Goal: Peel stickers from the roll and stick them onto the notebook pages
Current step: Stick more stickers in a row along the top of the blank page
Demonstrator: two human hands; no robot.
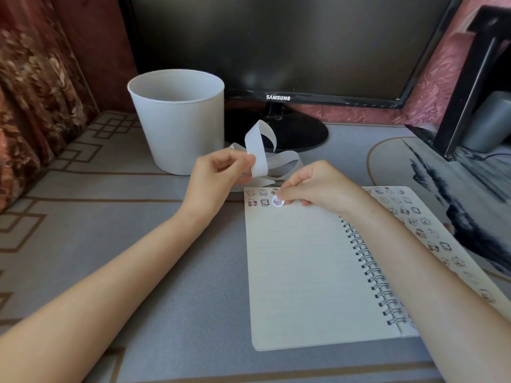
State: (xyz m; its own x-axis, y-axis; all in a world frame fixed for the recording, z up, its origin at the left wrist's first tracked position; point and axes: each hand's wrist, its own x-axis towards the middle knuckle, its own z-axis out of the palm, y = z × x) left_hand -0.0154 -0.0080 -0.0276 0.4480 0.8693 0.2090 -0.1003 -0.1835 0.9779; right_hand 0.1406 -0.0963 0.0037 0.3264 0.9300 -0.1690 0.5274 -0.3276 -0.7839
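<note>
We take the spiral notebook (304,272) as our reference; it lies open on the grey patterned table mat (110,217), with a lined page left of the wire binding and a second page right of it. The left hand (218,178) hovers just beyond the notebook's far left corner, fingers curled, thumb and fingertips pinching the white sticker strip (258,150). From that pinch the strip loops upward, and more loose coils of it lie on the mat just past the notebook's far edge. The right hand (312,186) sits over the far edge of the left page, its forearm crossing the binding and the right page. Its fingers are curled, and the thumb and forefinger tips meet on the upper edge of a round sticker (278,202). This sticker lies in the second row near the page's top, third from the left; we cannot tell whether it is fully pressed flat. Around it we count small cartoon stickers already on the page: three in the first row and two beside it in the second. The right page carries many more such stickers in rows. Beyond the notebook's far left corner stands a white bucket (179,120), upright. Behind the far edge stands a dark monitor (276,45) on its round black base.
</note>
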